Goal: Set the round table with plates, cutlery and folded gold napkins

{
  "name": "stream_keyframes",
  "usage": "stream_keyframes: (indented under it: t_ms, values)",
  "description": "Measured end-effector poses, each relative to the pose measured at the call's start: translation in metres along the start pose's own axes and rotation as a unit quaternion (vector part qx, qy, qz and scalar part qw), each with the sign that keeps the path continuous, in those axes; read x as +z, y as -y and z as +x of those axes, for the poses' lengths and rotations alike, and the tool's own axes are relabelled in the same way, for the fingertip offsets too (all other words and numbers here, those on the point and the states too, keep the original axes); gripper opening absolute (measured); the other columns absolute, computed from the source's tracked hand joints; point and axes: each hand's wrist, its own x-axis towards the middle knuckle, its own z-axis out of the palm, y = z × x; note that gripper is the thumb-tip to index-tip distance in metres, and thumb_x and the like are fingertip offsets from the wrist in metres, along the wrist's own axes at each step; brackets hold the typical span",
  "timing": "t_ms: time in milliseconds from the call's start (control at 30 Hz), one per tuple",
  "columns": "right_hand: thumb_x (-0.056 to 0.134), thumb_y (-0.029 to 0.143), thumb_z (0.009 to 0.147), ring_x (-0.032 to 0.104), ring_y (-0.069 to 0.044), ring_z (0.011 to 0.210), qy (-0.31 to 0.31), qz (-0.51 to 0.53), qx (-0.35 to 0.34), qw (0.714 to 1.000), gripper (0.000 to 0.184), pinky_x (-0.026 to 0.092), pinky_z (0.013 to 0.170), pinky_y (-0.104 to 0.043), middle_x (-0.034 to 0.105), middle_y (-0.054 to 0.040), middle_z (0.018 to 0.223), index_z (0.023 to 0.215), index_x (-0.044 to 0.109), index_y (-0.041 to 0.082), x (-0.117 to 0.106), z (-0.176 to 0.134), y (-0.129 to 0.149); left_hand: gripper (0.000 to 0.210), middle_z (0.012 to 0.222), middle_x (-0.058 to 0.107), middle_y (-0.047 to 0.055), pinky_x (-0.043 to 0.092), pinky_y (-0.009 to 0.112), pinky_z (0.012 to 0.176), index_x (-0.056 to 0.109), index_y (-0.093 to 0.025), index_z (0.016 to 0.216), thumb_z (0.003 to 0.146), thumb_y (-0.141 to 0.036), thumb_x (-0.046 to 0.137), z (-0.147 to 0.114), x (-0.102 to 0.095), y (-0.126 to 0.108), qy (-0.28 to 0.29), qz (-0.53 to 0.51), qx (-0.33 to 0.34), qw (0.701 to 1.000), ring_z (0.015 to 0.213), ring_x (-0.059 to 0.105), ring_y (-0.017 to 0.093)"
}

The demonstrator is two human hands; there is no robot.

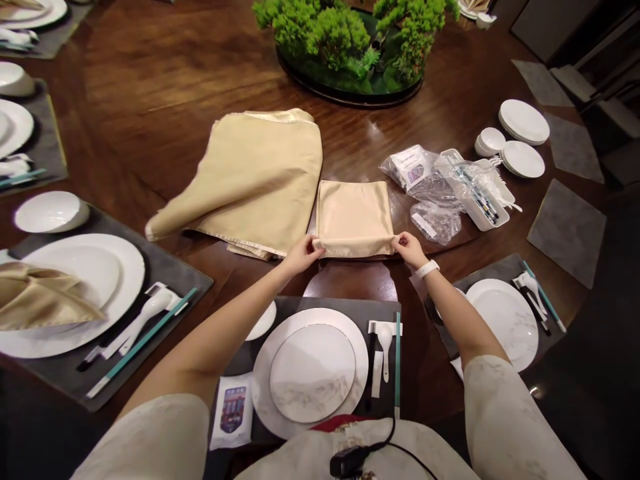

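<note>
A gold cloth napkin (355, 213), folded into a rough square, lies on the dark wooden table in front of me. Its near edge is turned up in a narrow band. My left hand (303, 255) pinches the near left corner of that band, and my right hand (409, 249), with a white band on the wrist, pinches the near right corner. Left of it spreads a loose pile of larger gold cloths (265, 173), close to my left hand. Below the napkin sits a place setting with stacked marbled plates (313, 373).
A bonsai-like green centrepiece (350, 47) stands at the back. On the right are plastic bags (425, 180), a white cutlery box (480, 200) and stacked white plates (524, 121). Place settings flank me; the left one has a folded napkin (45, 297) on its plate (135, 267).
</note>
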Motion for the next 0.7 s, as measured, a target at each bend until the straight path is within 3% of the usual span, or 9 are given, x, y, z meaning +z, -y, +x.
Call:
stream_keyframes:
  t_ms: [100, 167, 267, 400, 500, 567, 633, 700]
  values:
    - [0.071, 0.026, 0.071, 0.056, -0.012, 0.058, -0.043, 0.032, 0.139, 0.989, 0.024, 0.049, 0.055, -0.024, 0.056, 0.0037, 0.069, 0.084, 0.051, 0.020, 0.007, 0.020, 0.010, 0.043, 0.074, 0.057, -0.004, 0.049, 0.024, 0.064, 0.052, -0.017, 0.112, 0.078, -0.032, 0.074, 0.021, 0.000, -0.008, -0.005, -0.076, -0.139, 0.987, 0.062, 0.056, 0.012]
    - [0.075, 0.020, 0.064, 0.055, -0.012, 0.056, -0.050, 0.011, 0.183, 0.982, 0.032, 0.048, 0.051, -0.024, 0.057, 0.0035, 0.071, 0.086, 0.053, 0.019, 0.009, 0.030, 0.015, 0.053, 0.075, 0.054, -0.004, 0.049, 0.023, 0.061, 0.051, -0.016, 0.117, 0.074, -0.027, 0.080, 0.031, -0.003, -0.016, -0.016, -0.091, -0.205, 0.974, 0.060, 0.055, 0.010]
    - [0.074, 0.014, 0.061, 0.054, -0.012, 0.054, -0.011, -0.047, 0.193, 0.980, 0.027, 0.047, 0.051, -0.025, 0.057, 0.0029, 0.067, 0.079, 0.054, 0.019, 0.011, 0.039, 0.016, 0.068, 0.082, 0.055, -0.002, 0.051, 0.022, 0.060, 0.048, -0.018, 0.127, 0.070, -0.020, 0.085, 0.034, -0.011, -0.028, -0.025, -0.126, -0.256, 0.958, 0.064, 0.056, 0.010]
    - [0.068, 0.013, 0.061, 0.054, -0.013, 0.059, -0.010, -0.085, 0.115, 0.990, 0.023, 0.047, 0.060, -0.026, 0.056, 0.0038, 0.066, 0.078, 0.055, 0.019, 0.011, 0.038, 0.014, 0.092, 0.082, 0.060, -0.002, 0.051, 0.023, 0.059, 0.035, -0.025, 0.145, 0.068, -0.018, 0.085, 0.026, -0.021, -0.033, 0.057, -0.193, -0.277, 0.940, 0.059, 0.055, 0.010]
    - [0.064, 0.019, 0.065, 0.055, -0.014, 0.065, -0.031, -0.055, 0.030, 0.998, 0.035, 0.047, 0.067, -0.027, 0.057, 0.0048, 0.070, 0.099, 0.056, 0.020, 0.010, 0.030, 0.016, 0.107, 0.089, 0.065, 0.001, 0.053, 0.025, 0.063, 0.023, -0.027, 0.154, 0.066, -0.018, 0.083, 0.020, -0.021, -0.027, 0.070, -0.202, -0.223, 0.951, 0.063, 0.059, 0.012]
    - [0.061, 0.020, 0.066, 0.056, -0.016, 0.068, -0.028, -0.053, -0.025, 0.998, 0.046, 0.047, 0.071, -0.029, 0.059, 0.0038, 0.073, 0.112, 0.055, 0.019, 0.009, 0.024, 0.019, 0.108, 0.101, 0.067, 0.005, 0.056, 0.030, 0.073, 0.021, -0.024, 0.157, 0.066, -0.017, 0.079, 0.019, -0.017, -0.023, 0.043, -0.161, -0.134, 0.977, 0.076, 0.064, 0.015]
    - [0.059, 0.018, 0.067, 0.057, -0.019, 0.075, -0.034, -0.079, -0.083, 0.993, 0.050, 0.048, 0.077, -0.032, 0.063, -0.0007, 0.082, 0.117, 0.056, 0.017, 0.010, 0.019, 0.022, 0.096, 0.115, 0.064, 0.009, 0.055, 0.035, 0.090, 0.035, -0.020, 0.153, 0.065, -0.015, 0.073, 0.019, -0.014, -0.021, 0.006, -0.071, -0.027, 0.997, 0.095, 0.066, 0.020]
    - [0.055, 0.014, 0.069, 0.059, -0.022, 0.085, -0.055, -0.118, -0.124, 0.984, 0.047, 0.048, 0.084, -0.035, 0.064, -0.0068, 0.094, 0.115, 0.059, 0.015, 0.012, 0.016, 0.025, 0.078, 0.120, 0.062, 0.010, 0.050, 0.038, 0.101, 0.052, -0.017, 0.142, 0.066, -0.014, 0.068, 0.020, -0.011, -0.022, -0.032, 0.040, 0.051, 0.997, 0.107, 0.062, 0.024]
